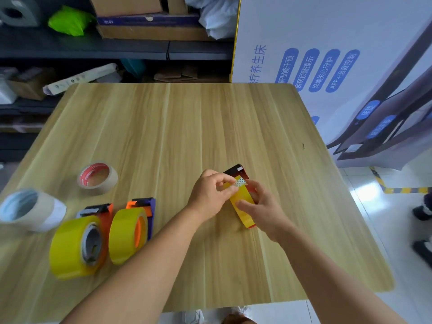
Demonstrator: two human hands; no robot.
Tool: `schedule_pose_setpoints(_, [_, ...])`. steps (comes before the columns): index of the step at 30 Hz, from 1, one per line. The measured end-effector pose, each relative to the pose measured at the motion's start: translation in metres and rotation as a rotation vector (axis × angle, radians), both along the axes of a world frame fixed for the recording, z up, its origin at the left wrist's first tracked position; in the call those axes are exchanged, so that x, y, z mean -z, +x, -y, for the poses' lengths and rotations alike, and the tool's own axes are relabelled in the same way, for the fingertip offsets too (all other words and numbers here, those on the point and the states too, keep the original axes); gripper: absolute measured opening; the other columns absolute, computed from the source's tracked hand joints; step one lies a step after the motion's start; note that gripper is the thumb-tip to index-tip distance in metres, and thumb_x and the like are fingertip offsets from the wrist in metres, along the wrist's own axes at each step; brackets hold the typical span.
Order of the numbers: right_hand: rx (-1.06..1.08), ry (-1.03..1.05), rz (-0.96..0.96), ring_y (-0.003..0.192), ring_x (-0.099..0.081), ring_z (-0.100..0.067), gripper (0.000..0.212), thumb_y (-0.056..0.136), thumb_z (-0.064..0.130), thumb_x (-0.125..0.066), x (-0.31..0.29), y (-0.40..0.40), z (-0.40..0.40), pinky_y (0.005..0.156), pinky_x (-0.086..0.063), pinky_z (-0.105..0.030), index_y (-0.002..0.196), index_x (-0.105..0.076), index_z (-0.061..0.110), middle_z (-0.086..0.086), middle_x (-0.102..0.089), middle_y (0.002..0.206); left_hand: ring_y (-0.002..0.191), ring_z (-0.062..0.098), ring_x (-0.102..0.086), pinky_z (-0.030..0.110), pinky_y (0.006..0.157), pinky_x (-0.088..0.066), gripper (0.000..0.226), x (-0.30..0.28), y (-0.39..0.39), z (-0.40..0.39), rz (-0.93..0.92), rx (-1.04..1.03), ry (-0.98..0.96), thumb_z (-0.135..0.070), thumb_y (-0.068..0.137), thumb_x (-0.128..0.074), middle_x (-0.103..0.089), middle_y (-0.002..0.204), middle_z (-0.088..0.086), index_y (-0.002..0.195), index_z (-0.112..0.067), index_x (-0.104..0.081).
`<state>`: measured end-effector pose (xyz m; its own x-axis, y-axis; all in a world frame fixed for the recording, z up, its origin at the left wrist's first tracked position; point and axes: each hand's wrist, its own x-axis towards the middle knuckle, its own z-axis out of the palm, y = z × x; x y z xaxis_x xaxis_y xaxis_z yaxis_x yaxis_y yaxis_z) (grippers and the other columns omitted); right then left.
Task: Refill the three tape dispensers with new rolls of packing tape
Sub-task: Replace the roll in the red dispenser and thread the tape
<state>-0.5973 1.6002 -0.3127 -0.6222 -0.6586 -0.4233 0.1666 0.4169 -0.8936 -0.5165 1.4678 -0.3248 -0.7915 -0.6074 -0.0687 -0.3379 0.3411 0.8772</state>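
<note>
Both hands together over the right-centre of the wooden table (pixel 210 118), working one dispenser. Left hand (pixel 210 195) pinching a white, dotted tape end tab (pixel 240 182) between thumb and fingertips. Right hand (pixel 259 206) clamped around a yellow tape roll (pixel 243 206) seated in a red and black dispenser (pixel 237 170), dispenser resting on the tabletop, its black end pointing away.

At the left near edge, standing side by side, almost touching: an orange dispenser (pixel 102 211) loaded with a yellow roll (pixel 70 249), and a purple and orange dispenser (pixel 147 206) loaded with another yellow roll (pixel 124 232). Farther left, well apart from the hands, a nearly empty roll with red inner print (pixel 98 176), and at the table's left edge a pale roll (pixel 30 209) lying on its side.
</note>
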Motion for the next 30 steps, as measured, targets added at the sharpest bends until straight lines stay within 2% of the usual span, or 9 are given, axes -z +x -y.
schedule_pose_setpoints(3, [0.042, -0.02, 0.109, 0.075, -0.064, -0.016, 0.05, 0.078, 0.009, -0.067, -0.001, 0.005, -0.001, 0.057, -0.052, -0.033, 0.123, -0.048, 0.019, -0.01, -0.066, 0.108, 0.076, 0.009, -0.06, 0.015, 0.068, -0.045, 0.014, -0.006, -0.003, 0.004, -0.025, -0.047, -0.008, -0.029, 0.083, -0.068, -0.064, 0.084, -0.008, 0.071, -0.034, -0.063])
schedule_pose_setpoints(5, [0.072, -0.019, 0.129, 0.073, -0.065, -0.014, 0.046, 0.077, 0.015, -0.07, -0.001, 0.009, -0.001, 0.058, -0.051, -0.03, 0.119, -0.05, 0.018, -0.007, -0.068, 0.1, 0.067, 0.009, -0.057, 0.023, 0.066, -0.046, 0.016, -0.009, -0.006, 0.007, -0.034, -0.058, 0.018, -0.028, 0.085, -0.066, -0.064, 0.071, -0.01, 0.069, -0.031, -0.062])
schedule_pose_setpoints(8, [0.129, 0.013, 0.044, 0.075, -0.067, -0.011, 0.044, 0.077, 0.036, -0.075, 0.002, 0.014, 0.0, 0.06, -0.051, -0.026, 0.111, -0.055, 0.018, -0.002, -0.069, 0.094, 0.064, 0.007, -0.057, 0.024, 0.066, -0.047, 0.018, -0.013, -0.009, 0.01, 0.008, -0.01, -0.01, -0.028, 0.086, -0.064, -0.064, 0.065, -0.013, 0.068, -0.029, -0.061])
schedule_pose_setpoints(12, [0.1, 0.041, -0.065, 0.071, -0.067, -0.01, 0.053, 0.062, 0.054, -0.074, 0.003, 0.019, -0.003, 0.062, -0.052, -0.028, 0.101, -0.061, 0.019, -0.001, -0.071, 0.086, 0.057, -0.002, -0.057, 0.021, 0.059, -0.043, 0.019, -0.009, -0.009, 0.014, 0.05, -0.006, -0.032, -0.029, 0.087, -0.061, -0.062, 0.061, -0.014, 0.068, -0.027, -0.058])
schedule_pose_setpoints(15, [0.06, 0.005, -0.076, 0.063, -0.063, -0.006, 0.047, 0.061, 0.052, -0.072, 0.0, 0.018, -0.002, 0.057, -0.049, -0.026, 0.094, -0.062, 0.02, 0.003, -0.067, 0.076, 0.056, 0.001, -0.052, 0.022, 0.057, -0.038, 0.025, -0.01, -0.012, 0.021, 0.076, -0.033, -0.042, -0.029, 0.089, -0.059, -0.055, 0.06, -0.013, 0.065, -0.027, -0.052])
schedule_pose_setpoints(18, [0.041, -0.048, -0.068, 0.058, -0.06, -0.006, 0.042, 0.062, 0.047, -0.073, -0.002, 0.014, -0.001, 0.053, -0.047, -0.024, 0.09, -0.061, 0.018, 0.004, -0.064, 0.071, 0.063, 0.007, -0.05, 0.025, 0.062, -0.039, 0.024, -0.016, -0.019, 0.036, 0.107, -0.112, 0.017, -0.03, 0.091, -0.057, -0.053, 0.067, -0.01, 0.068, -0.024, -0.051])
schedule_pose_setpoints(22, [0.012, -0.12, -0.062, 0.059, -0.061, -0.008, 0.046, 0.061, 0.041, -0.075, -0.005, 0.01, 0.002, 0.052, -0.049, -0.025, 0.093, -0.059, 0.012, 0.001, -0.063, 0.072, 0.08, 0.017, -0.065, 0.025, 0.057, -0.042, 0.022, -0.019, -0.02, 0.054, 0.113, -0.155, 0.257, -0.03, 0.095, -0.053, -0.056, 0.08, -0.004, 0.075, -0.02, -0.051])
schedule_pose_setpoints(27, [-0.024, -0.164, -0.07, 0.06, -0.06, -0.007, 0.05, 0.057, 0.047, -0.075, -0.002, 0.009, 0.004, 0.052, -0.048, -0.023, 0.092, -0.059, 0.015, 0.009, -0.063, 0.068, 0.072, 0.012, -0.05, 0.018, 0.05, -0.042, 0.021, -0.009, -0.019, 0.056, 0.206, -0.104, 0.274, -0.032, 0.096, -0.048, -0.054, 0.082, -0.001, 0.081, -0.018, -0.051])
schedule_pose_setpoints(30, [-0.03, -0.176, -0.05, 0.066, -0.061, -0.012, 0.044, 0.064, 0.038, -0.076, 0.001, 0.004, 0.003, 0.057, -0.05, -0.028, 0.094, -0.059, 0.011, 0.0, -0.064, 0.076, 0.071, 0.017, -0.049, 0.023, 0.06, -0.045, 0.022, -0.004, -0.019, 0.057, 0.208, -0.093, 0.358, -0.031, 0.097, -0.043, -0.052, 0.083, 0.004, 0.078, -0.02, -0.048])
